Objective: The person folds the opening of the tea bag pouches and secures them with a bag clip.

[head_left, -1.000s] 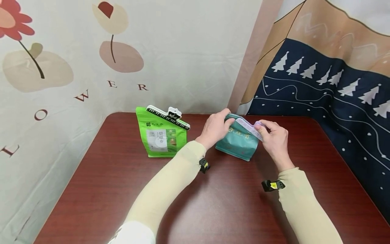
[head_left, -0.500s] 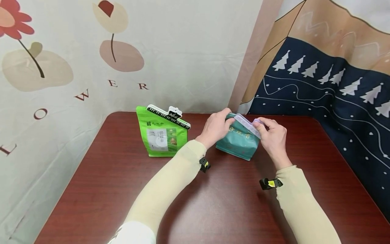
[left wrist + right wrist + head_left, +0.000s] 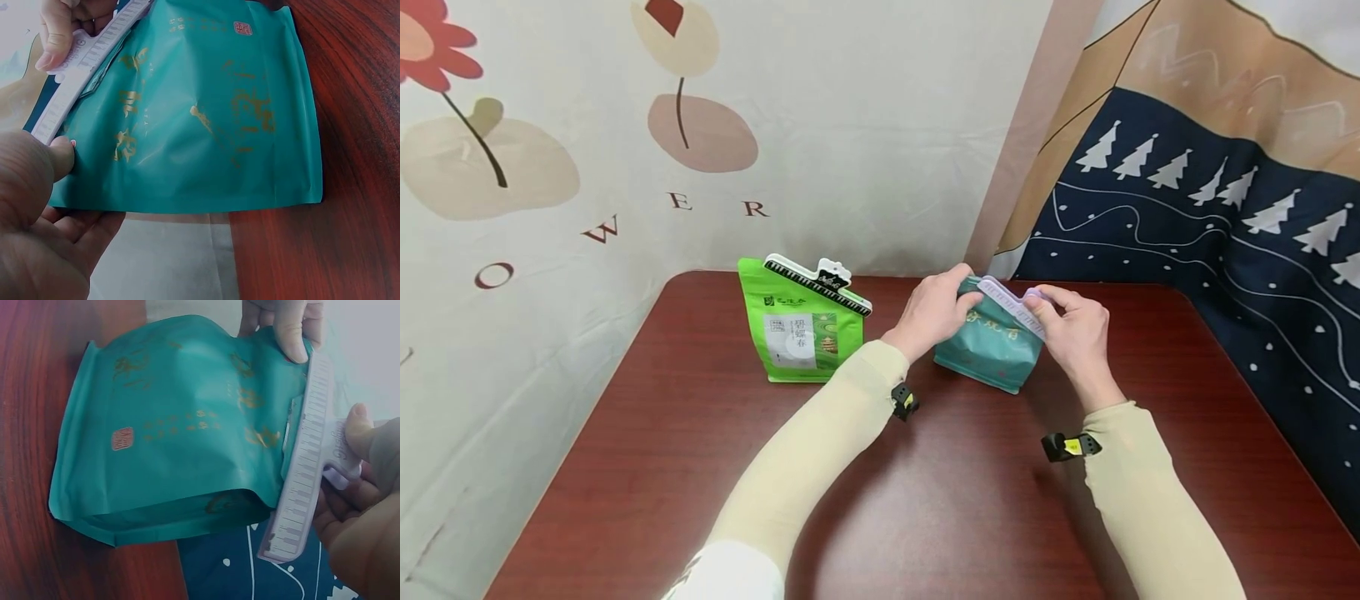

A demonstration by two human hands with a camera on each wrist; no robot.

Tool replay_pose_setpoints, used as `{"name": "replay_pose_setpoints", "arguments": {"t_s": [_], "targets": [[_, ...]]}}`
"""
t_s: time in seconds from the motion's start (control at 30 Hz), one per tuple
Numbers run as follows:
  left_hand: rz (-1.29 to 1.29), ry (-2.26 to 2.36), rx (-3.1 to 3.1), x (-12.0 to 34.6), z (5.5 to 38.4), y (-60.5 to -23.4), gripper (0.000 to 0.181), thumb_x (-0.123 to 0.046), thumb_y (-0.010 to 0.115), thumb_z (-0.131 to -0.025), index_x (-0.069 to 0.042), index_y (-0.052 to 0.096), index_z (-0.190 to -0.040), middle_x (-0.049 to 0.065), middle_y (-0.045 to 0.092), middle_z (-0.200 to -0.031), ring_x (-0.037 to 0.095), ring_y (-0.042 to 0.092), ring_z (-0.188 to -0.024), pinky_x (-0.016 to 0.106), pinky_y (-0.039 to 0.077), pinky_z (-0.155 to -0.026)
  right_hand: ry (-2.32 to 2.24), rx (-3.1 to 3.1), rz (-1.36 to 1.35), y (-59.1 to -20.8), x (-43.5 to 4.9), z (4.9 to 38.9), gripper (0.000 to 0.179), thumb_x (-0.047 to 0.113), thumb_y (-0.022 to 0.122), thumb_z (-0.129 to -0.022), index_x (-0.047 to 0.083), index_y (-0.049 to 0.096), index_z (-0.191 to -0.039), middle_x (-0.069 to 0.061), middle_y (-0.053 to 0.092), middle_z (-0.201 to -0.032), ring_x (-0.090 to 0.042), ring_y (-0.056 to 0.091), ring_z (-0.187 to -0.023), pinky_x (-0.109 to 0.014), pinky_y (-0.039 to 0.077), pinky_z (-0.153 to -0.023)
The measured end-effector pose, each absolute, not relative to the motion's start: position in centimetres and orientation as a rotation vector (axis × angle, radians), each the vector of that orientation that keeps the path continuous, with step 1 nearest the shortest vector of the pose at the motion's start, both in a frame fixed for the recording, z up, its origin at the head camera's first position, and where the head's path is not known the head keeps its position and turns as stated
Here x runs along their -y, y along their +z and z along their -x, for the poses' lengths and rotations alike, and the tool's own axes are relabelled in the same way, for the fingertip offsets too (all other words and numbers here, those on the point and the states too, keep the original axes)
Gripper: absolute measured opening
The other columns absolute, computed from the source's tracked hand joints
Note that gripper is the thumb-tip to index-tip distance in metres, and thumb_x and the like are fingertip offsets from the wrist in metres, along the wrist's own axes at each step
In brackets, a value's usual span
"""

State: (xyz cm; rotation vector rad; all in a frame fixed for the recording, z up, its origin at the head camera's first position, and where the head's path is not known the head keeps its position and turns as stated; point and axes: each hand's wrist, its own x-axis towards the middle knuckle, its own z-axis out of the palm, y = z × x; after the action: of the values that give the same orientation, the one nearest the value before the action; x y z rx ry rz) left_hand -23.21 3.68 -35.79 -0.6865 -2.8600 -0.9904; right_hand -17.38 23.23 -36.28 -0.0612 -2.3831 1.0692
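Observation:
A teal bag (image 3: 988,346) with gold writing stands on the table at centre right. My left hand (image 3: 931,312) pinches its top left corner between thumb and fingers. Along the top edge lies a lilac bag clip (image 3: 303,456) printed with piano keys. My right hand (image 3: 1077,333) holds the clip by its handle, thumb on one side and fingers on the other, as the right wrist view shows. In the left wrist view, the clip's far end reaches close to my left thumb (image 3: 61,156).
A green bag (image 3: 797,333) stands upright to the left, with a black and white piano-key clip (image 3: 820,283) across its slanted top. The dark red wooden table (image 3: 700,467) meets a printed cloth backdrop (image 3: 865,142) behind.
The lilac clip has shifted up and left along the teal bag's top edge, nearer my left hand. My left hand keeps its pinch on the corner.

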Motion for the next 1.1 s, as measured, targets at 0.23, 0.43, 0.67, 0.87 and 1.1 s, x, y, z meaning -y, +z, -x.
{"name": "replay_pose_setpoints", "arguments": {"t_s": [0.23,0.43,0.67,0.87,1.1], "targets": [[0.714,-0.985,2.871,-3.5,23.4,-35.7,0.029,-0.034,0.065,-0.103,-0.015,0.059,-0.124,0.004,0.070,-0.112,0.018,0.061,-0.093,0.032,0.051,-0.078,1.114,2.502,0.154,-35.7,-23.5,17.4,0.030,0.021,0.074,-0.097,0.002,0.076,-0.121,-0.022,0.074,-0.113,-0.034,0.063,-0.098,-0.016,0.040,-0.069],[0.710,-0.992,2.854,-3.5,23.3,-35.7,0.029,-0.033,0.066,-0.102,-0.015,0.060,-0.124,0.005,0.070,-0.112,0.018,0.061,-0.092,0.032,0.051,-0.078,1.148,2.472,0.166,-35.9,-23.3,17.4,0.029,0.021,0.074,-0.097,0.003,0.076,-0.119,-0.022,0.074,-0.112,-0.032,0.063,-0.097,-0.014,0.040,-0.069],[0.700,-0.987,2.871,-3.6,23.2,-35.6,0.029,-0.034,0.066,-0.102,-0.015,0.059,-0.124,0.004,0.070,-0.112,0.018,0.062,-0.092,0.031,0.051,-0.077,1.131,2.402,0.125,-36.2,-22.9,17.7,0.026,0.018,0.076,-0.096,0.002,0.078,-0.116,-0.021,0.075,-0.109,-0.032,0.065,-0.094,-0.014,0.040,-0.070],[0.716,-0.985,2.841,-3.5,23.2,-35.7,0.028,-0.033,0.067,-0.102,-0.015,0.059,-0.122,0.003,0.069,-0.106,0.017,0.061,-0.090,0.030,0.050,-0.074,1.118,2.364,0.101,-36.3,-22.6,17.9,0.023,0.015,0.076,-0.095,0.001,0.078,-0.113,-0.021,0.076,-0.105,-0.034,0.067,-0.092,-0.013,0.039,-0.069],[0.722,-0.984,2.840,-3.4,23.4,-35.7,0.027,-0.033,0.066,-0.102,-0.015,0.059,-0.121,0.002,0.068,-0.103,0.018,0.061,-0.089,0.030,0.048,-0.074,1.121,2.360,0.106,-36.2,-22.4,18.1,0.024,0.015,0.076,-0.095,0.002,0.078,-0.114,-0.022,0.076,-0.105,-0.034,0.067,-0.092,-0.015,0.041,-0.070]]}}
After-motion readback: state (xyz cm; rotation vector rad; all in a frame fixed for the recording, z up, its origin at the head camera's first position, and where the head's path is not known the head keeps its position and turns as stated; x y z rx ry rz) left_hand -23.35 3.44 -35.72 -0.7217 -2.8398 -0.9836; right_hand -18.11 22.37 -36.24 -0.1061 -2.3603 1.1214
